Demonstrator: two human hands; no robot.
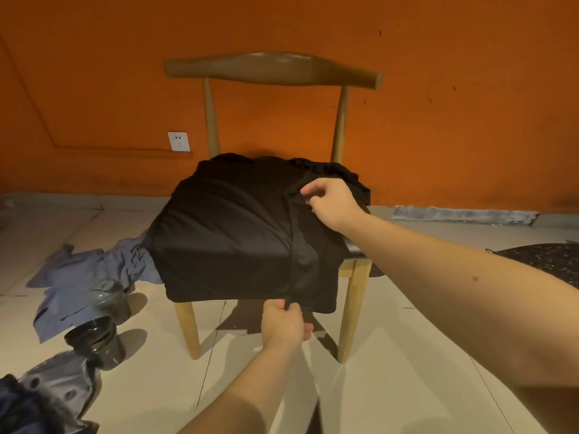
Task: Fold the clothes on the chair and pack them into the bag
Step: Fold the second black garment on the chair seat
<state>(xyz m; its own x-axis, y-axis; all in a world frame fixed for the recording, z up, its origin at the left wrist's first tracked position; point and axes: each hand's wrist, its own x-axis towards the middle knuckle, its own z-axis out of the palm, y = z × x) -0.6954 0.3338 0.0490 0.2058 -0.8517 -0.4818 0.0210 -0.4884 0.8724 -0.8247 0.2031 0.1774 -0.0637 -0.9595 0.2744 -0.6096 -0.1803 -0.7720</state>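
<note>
A black garment (232, 227) lies spread over the seat of a wooden chair (272, 68) and hangs over its front edge. My left hand (283, 324) pinches the garment's lower hem below the seat front. My right hand (332, 200) pinches a fold of the same garment near the seat's back right. A crease runs between the two hands. A grey-blue garment (81, 277) lies crumpled on the floor to the chair's left. At the bottom left corner a dark bag (47, 399) is partly in view.
Two dark round containers (97, 336) stand on the floor left of the chair. A dark speckled tabletop (545, 261) shows at the right edge. An orange wall with a white socket (178, 141) is behind the chair. The floor is pale tile.
</note>
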